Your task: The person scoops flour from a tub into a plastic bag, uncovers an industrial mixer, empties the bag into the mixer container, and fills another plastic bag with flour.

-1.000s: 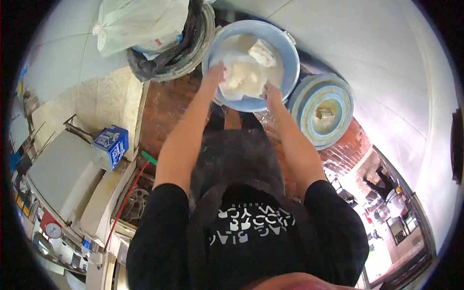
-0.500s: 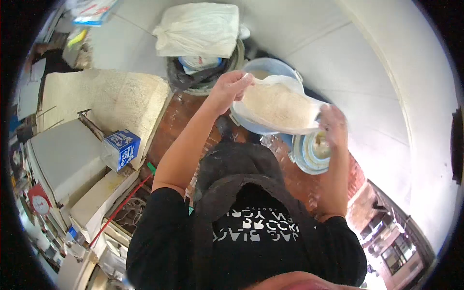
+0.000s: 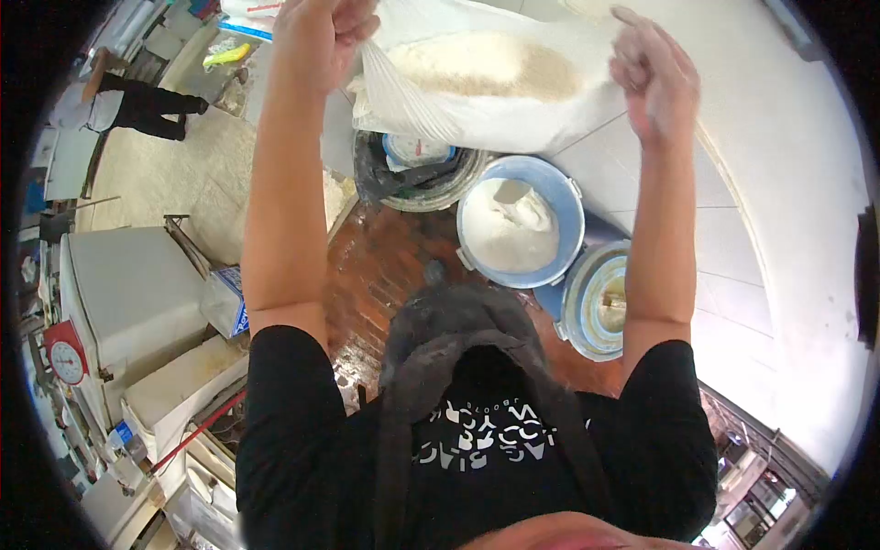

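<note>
A white, sagging bag (image 3: 541, 124), cloth or thin plastic, stretches between my two raised hands. Cream and tan powder (image 3: 495, 64) dusts its middle. At its left end my left hand (image 3: 332, 37) is closed, gripping the gathered edge. My right hand (image 3: 653, 73), dusted white, has curled fingers at the right end and appears to pinch the edge there; the contact is partly hidden. Below stands a blue bucket (image 3: 573, 225) with white flour-like powder (image 3: 509, 229) inside and a hollow in its surface.
A dial scale (image 3: 417, 149) and black plastic (image 3: 380, 174) rest on a round bin (image 3: 440, 200). Another blue bucket (image 3: 587, 335) stands at the lower right. A grey box-like unit (image 3: 133, 284) and a red scale (image 3: 66, 353) are left. Another person (image 3: 128, 101) stands at the far left.
Both hands have lifted the bag up and away from above the blue bucket, uncovering the white powder in it. My view has shifted, and another person now shows at left.
</note>
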Motion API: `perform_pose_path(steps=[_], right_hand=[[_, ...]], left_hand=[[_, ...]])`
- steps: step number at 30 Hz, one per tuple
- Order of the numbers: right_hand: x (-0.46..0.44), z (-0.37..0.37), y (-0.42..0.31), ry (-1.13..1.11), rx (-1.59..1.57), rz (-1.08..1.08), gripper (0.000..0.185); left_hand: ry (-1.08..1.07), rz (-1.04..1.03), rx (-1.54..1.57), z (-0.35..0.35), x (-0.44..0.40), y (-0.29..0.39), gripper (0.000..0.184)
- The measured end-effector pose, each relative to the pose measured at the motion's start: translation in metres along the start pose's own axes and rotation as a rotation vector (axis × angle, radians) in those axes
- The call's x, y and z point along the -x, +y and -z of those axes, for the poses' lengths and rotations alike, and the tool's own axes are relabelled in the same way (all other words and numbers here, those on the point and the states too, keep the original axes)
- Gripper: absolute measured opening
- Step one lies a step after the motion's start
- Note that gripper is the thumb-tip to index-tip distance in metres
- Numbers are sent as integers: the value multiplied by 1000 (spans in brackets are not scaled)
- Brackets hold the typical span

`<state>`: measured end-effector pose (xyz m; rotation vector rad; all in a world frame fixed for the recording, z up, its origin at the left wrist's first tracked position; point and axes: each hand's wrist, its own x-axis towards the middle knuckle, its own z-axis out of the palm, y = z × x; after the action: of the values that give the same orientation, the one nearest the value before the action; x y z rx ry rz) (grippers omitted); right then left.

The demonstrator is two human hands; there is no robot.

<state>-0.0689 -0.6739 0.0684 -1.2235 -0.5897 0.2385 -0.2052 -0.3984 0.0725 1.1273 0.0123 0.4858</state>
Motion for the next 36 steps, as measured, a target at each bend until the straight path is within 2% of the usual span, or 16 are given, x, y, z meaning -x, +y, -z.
perform_pose_path(steps=[3,7,8,10,12,16,19,21,23,24,26,27,30,33,35,36], right_hand=[[-49,-28,35,122,25,-51,21],[-97,-38,104,34,35,-80,22],[-108,-39,124,23,62,-98,22],[-126,-34,174,45,85,-177,22],[-127,-38,192,-2,97,-151,19],[-128,-43,197,75,128,-166,10],[-123,-38,198,77,109,-191,11],[-125,-27,205,29,140,-198,15],[-111,-26,196,86,54,-153,18],[-103,-24,189,115,14,-125,20],[-72,1,187,117,131,-139,30],[-56,23,194,116,191,-150,35],[26,176,347,-108,818,-8,22],[144,240,392,-104,864,-665,21],[220,287,435,-16,811,-982,27],[245,289,440,21,787,-1228,31]], left_hand=[[63,14,-72,31,-34,3,38],[10,23,-190,105,-78,-26,33],[104,37,-251,115,-85,-37,32],[293,80,-369,129,-88,-61,31],[295,31,-377,136,-82,-77,29],[223,-26,-531,129,-64,-75,24],[341,-136,-961,132,-59,-87,18],[364,-359,-924,122,-35,-97,36],[462,-487,-1008,124,-14,-114,41],[555,-507,-1112,142,1,-140,35],[763,-317,-772,141,26,-175,27],[846,-101,-329,126,41,-188,25],[724,212,-282,111,71,-229,24],[641,395,-180,97,78,-254,21],[524,370,-155,93,82,-265,19],[476,369,-161,92,80,-269,19]])
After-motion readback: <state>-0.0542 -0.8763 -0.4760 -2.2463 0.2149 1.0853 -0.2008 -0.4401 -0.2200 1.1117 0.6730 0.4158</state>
